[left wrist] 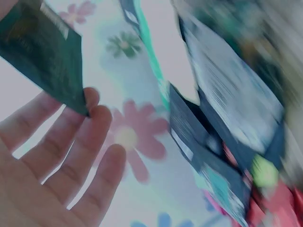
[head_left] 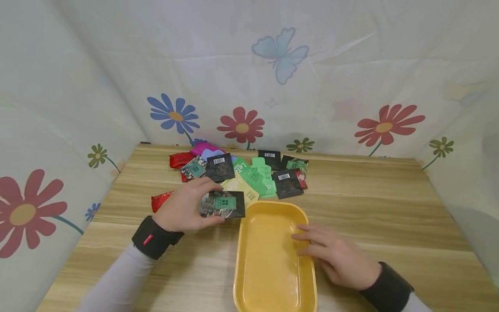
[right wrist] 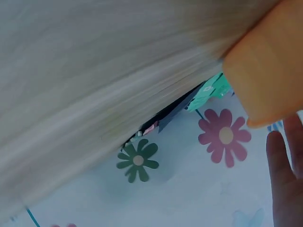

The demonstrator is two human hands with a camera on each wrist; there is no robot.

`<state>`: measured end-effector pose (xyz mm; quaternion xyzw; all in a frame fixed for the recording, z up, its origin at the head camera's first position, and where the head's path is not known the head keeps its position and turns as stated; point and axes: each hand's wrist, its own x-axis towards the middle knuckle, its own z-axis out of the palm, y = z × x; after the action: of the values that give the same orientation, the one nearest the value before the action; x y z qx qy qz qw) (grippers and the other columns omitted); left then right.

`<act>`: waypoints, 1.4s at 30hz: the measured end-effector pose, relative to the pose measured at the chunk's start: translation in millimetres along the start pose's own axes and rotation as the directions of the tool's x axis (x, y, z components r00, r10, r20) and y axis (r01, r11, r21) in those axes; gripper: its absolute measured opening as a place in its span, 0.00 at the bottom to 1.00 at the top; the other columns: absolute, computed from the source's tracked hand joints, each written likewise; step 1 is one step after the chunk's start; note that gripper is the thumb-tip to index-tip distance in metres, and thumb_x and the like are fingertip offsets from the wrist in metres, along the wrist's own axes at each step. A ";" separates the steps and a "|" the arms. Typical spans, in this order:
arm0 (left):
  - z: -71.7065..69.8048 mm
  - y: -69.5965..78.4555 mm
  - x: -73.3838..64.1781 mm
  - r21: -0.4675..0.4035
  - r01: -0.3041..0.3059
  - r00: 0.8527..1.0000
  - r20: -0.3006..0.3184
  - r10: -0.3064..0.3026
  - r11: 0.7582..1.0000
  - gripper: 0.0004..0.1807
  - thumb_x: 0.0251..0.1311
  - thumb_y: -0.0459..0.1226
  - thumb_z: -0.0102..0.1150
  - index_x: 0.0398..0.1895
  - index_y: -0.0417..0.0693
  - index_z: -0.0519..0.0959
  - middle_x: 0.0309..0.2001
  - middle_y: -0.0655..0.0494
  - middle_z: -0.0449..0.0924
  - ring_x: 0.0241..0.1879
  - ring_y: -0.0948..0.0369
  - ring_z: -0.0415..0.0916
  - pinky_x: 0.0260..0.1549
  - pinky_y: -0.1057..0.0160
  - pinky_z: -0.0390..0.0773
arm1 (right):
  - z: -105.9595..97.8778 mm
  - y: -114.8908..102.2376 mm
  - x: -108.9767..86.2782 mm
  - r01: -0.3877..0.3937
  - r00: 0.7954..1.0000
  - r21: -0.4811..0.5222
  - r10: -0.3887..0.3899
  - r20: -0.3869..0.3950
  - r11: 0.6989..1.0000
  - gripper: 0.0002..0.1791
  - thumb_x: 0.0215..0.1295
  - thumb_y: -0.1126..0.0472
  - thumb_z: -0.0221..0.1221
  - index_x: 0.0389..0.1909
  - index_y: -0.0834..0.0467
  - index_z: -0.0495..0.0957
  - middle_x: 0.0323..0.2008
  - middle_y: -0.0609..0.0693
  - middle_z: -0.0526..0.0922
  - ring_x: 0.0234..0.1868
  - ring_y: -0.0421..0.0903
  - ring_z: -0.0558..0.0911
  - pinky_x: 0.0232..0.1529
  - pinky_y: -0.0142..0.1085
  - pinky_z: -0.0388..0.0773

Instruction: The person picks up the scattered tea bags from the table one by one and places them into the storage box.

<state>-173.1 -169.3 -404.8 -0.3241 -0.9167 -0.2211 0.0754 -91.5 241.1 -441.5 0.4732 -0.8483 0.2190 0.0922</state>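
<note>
My left hand (head_left: 189, 208) pinches a flat black sachet (head_left: 224, 203) with a green label, just left of the tray's far end. In the left wrist view the sachet (left wrist: 52, 56) hangs dark at the fingertips. A yellow oblong tray (head_left: 273, 255) lies in front of me. Over its right rim rest the loosely extended fingers of my right hand (head_left: 339, 255). Behind the tray lies a loose pile of sachets: a black sachet (head_left: 220, 167), a green sachet (head_left: 251, 175), a yellow sachet (head_left: 238, 185) and others.
Red packets (head_left: 181, 160) and a magenta packet (head_left: 206, 149) lie at the pile's left. Another black sachet (head_left: 287, 183) lies right of the green ones. The wooden table (head_left: 390, 208) ends at a flower-printed curtain (head_left: 331, 86) on the back and sides.
</note>
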 end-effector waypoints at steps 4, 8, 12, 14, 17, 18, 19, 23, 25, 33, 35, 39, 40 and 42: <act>6.6 21.7 8.0 -0.027 -0.082 0.996 -0.048 0.080 0.996 0.40 0.42 0.65 0.69 0.57 0.54 0.78 0.51 0.64 0.77 0.50 0.66 0.71 0.52 0.61 0.76 | 0.6 2.1 5.2 -0.169 0.975 0.073 0.178 -0.133 0.983 0.32 0.53 0.70 0.59 0.62 0.50 0.76 0.66 0.45 0.73 0.64 0.45 0.73 0.64 0.39 0.69; 15.1 40.8 18.9 -0.032 -0.149 0.988 -0.047 0.147 0.988 0.42 0.45 0.69 0.62 0.59 0.55 0.78 0.54 0.64 0.77 0.54 0.66 0.71 0.55 0.61 0.74 | 6.1 7.1 15.7 -0.422 0.898 0.180 0.436 -0.050 0.889 0.37 0.66 0.50 0.60 0.74 0.58 0.62 0.69 0.51 0.69 0.67 0.49 0.71 0.63 0.49 0.70; 26.9 56.8 29.4 -0.013 -0.187 0.982 -0.009 0.187 0.982 0.43 0.48 0.73 0.53 0.59 0.55 0.79 0.55 0.65 0.77 0.54 0.66 0.71 0.55 0.63 0.73 | 11.9 13.1 24.9 -0.565 0.825 0.249 0.547 0.144 0.787 0.46 0.68 0.40 0.54 0.78 0.59 0.52 0.73 0.55 0.65 0.69 0.51 0.69 0.65 0.52 0.67; 32.3 62.9 32.7 -0.006 -0.201 0.980 0.003 0.201 0.980 0.43 0.49 0.74 0.51 0.58 0.55 0.79 0.54 0.66 0.77 0.53 0.67 0.70 0.55 0.63 0.73 | 14.3 16.1 28.2 -0.572 0.820 0.278 0.541 0.187 0.772 0.45 0.68 0.40 0.54 0.79 0.57 0.51 0.72 0.53 0.66 0.67 0.48 0.71 0.64 0.50 0.67; 38.1 69.7 35.1 -0.008 -0.210 0.978 0.006 0.210 0.978 0.42 0.49 0.74 0.51 0.57 0.57 0.80 0.52 0.66 0.77 0.51 0.67 0.70 0.53 0.64 0.72 | 17.0 19.1 32.3 -0.564 0.826 0.304 0.522 0.214 0.768 0.40 0.70 0.42 0.53 0.78 0.51 0.53 0.68 0.47 0.70 0.60 0.41 0.75 0.62 0.45 0.71; 40.0 71.0 35.4 -0.007 -0.213 0.977 0.004 0.213 0.977 0.42 0.49 0.74 0.51 0.57 0.57 0.80 0.51 0.66 0.77 0.51 0.67 0.70 0.53 0.64 0.72 | 17.6 19.9 33.6 -0.561 0.828 0.309 0.519 0.213 0.768 0.38 0.70 0.42 0.52 0.77 0.49 0.54 0.66 0.45 0.72 0.58 0.39 0.76 0.61 0.44 0.72; 42.0 72.0 35.6 -0.008 -0.215 0.977 0.002 0.215 0.977 0.42 0.49 0.74 0.51 0.57 0.57 0.80 0.51 0.66 0.77 0.50 0.67 0.70 0.53 0.64 0.72 | 18.1 20.6 34.9 -0.560 0.829 0.307 0.518 0.212 0.770 0.36 0.71 0.42 0.51 0.77 0.48 0.56 0.64 0.43 0.73 0.56 0.38 0.76 0.60 0.43 0.73; 47.0 73.7 36.2 -0.004 -0.206 0.979 0.003 0.206 0.979 0.42 0.49 0.75 0.50 0.57 0.58 0.80 0.51 0.68 0.76 0.51 0.68 0.69 0.53 0.64 0.71 | 19.4 22.9 40.4 -0.576 0.817 0.280 0.534 0.216 0.768 0.27 0.74 0.46 0.48 0.71 0.49 0.61 0.51 0.43 0.78 0.45 0.37 0.79 0.50 0.37 0.78; 48.0 73.6 36.7 0.000 -0.203 0.979 0.007 0.203 0.979 0.42 0.49 0.75 0.50 0.57 0.58 0.80 0.52 0.68 0.76 0.51 0.68 0.69 0.54 0.64 0.71 | 19.9 24.8 43.2 -0.576 0.817 0.231 0.542 0.197 0.785 0.23 0.75 0.50 0.47 0.67 0.51 0.64 0.44 0.44 0.78 0.40 0.37 0.78 0.45 0.36 0.78; 49.7 71.4 38.7 0.000 -0.190 0.982 0.003 0.190 0.982 0.40 0.48 0.72 0.55 0.56 0.57 0.80 0.51 0.67 0.76 0.51 0.68 0.68 0.54 0.64 0.71 | 18.3 37.8 53.2 -0.574 0.817 0.126 0.556 0.153 0.809 0.20 0.74 0.54 0.47 0.63 0.56 0.66 0.41 0.46 0.78 0.38 0.39 0.77 0.44 0.38 0.78; 51.2 70.4 39.2 -0.004 -0.191 0.982 -0.001 0.191 0.982 0.39 0.48 0.71 0.58 0.56 0.57 0.80 0.51 0.67 0.76 0.51 0.67 0.68 0.54 0.63 0.71 | 14.4 39.1 54.6 -0.599 0.798 0.123 0.576 0.179 0.791 0.22 0.74 0.49 0.48 0.63 0.55 0.67 0.42 0.46 0.79 0.39 0.39 0.77 0.46 0.38 0.78; 54.7 69.0 40.3 -0.001 -0.191 0.982 -0.002 0.191 0.982 0.39 0.47 0.69 0.60 0.57 0.57 0.79 0.51 0.67 0.76 0.50 0.67 0.68 0.54 0.63 0.70 | 3.1 36.4 51.4 -0.651 0.746 0.070 0.619 0.247 0.756 0.29 0.71 0.40 0.48 0.62 0.56 0.72 0.45 0.46 0.80 0.43 0.42 0.78 0.50 0.44 0.78; 55.5 68.8 40.5 0.004 -0.190 0.982 0.000 0.190 0.982 0.39 0.47 0.70 0.60 0.57 0.57 0.79 0.51 0.67 0.76 0.50 0.67 0.68 0.54 0.63 0.70 | 0.6 35.3 50.1 -0.650 0.743 0.054 0.618 0.257 0.758 0.31 0.71 0.39 0.48 0.63 0.56 0.73 0.48 0.47 0.81 0.45 0.43 0.79 0.53 0.47 0.77; 57.2 68.3 40.8 0.010 -0.185 0.983 -0.001 0.185 0.983 0.39 0.47 0.70 0.60 0.57 0.58 0.79 0.51 0.67 0.76 0.50 0.68 0.68 0.54 0.64 0.70 | -2.1 33.1 47.2 -0.642 0.741 0.025 0.612 0.276 0.766 0.34 0.71 0.38 0.47 0.65 0.59 0.73 0.55 0.51 0.81 0.53 0.47 0.79 0.57 0.50 0.75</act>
<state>-161.7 -73.2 -419.9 -0.4071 -0.8837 -0.2090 0.0980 -144.8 221.1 -431.9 0.1883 -0.9480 0.2250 -0.1232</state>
